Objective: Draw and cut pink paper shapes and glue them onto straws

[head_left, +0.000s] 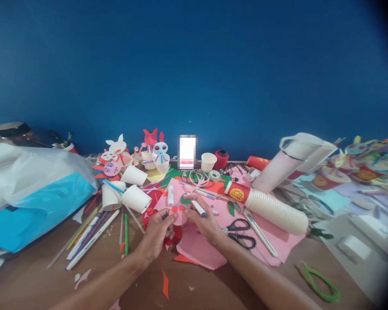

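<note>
A small round pink paper face with red eyes and thin dark strokes above them is held up over the middle of the table. My left hand pinches its left edge; a small dark blue piece shows at these fingers, too small to name. At the face's right side is my right hand, its fingers curled round a white marker with a dark blue end. Pink paper sheets and red scraps lie beneath both hands. Black-handled scissors rest just right of my right wrist.
White paper cups lie tipped at left, near several pens. Paper-animal cups and a bright phone-like screen stand behind. A long cup stack, a cutter knife and a pitcher are at right. A plastic bag bulges far left.
</note>
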`<state>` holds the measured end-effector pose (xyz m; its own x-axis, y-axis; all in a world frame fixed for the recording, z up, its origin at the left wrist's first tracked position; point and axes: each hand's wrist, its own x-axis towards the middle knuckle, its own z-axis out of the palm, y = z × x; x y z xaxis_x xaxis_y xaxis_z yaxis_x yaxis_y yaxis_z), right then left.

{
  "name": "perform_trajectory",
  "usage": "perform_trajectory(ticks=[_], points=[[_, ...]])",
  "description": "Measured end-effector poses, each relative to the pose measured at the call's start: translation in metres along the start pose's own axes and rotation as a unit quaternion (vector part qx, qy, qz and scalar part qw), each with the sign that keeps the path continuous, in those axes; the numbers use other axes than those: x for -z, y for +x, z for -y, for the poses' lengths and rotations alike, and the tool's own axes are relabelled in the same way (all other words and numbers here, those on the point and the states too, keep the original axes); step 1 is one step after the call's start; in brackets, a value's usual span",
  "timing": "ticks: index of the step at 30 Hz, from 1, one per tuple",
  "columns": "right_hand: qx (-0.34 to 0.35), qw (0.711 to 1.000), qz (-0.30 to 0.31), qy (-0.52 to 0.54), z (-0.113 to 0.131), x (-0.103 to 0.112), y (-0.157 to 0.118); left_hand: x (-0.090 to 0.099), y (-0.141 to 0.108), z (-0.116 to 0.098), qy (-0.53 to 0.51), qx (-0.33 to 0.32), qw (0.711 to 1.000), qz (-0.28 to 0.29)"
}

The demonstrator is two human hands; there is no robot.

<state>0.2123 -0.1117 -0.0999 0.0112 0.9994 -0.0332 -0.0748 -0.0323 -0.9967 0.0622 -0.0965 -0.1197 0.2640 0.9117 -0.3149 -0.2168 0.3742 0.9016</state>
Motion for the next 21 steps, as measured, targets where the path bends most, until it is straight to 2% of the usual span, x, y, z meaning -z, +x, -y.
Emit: perform_trajectory(ticks=[13, 21], points=[[0.048, 0.999, -0.010, -0.010, -0.014, -0.005, 0.001, -0.006, -0.007, 0.000, 0.027, 0.027, 0.999, 0.005], [0.043, 0.999, -0.010, -0.024, -0.015, -0.003, 0.000, -0.004, -0.008, -0.002, 0.043, 0.005, 0.999, 0.009]])
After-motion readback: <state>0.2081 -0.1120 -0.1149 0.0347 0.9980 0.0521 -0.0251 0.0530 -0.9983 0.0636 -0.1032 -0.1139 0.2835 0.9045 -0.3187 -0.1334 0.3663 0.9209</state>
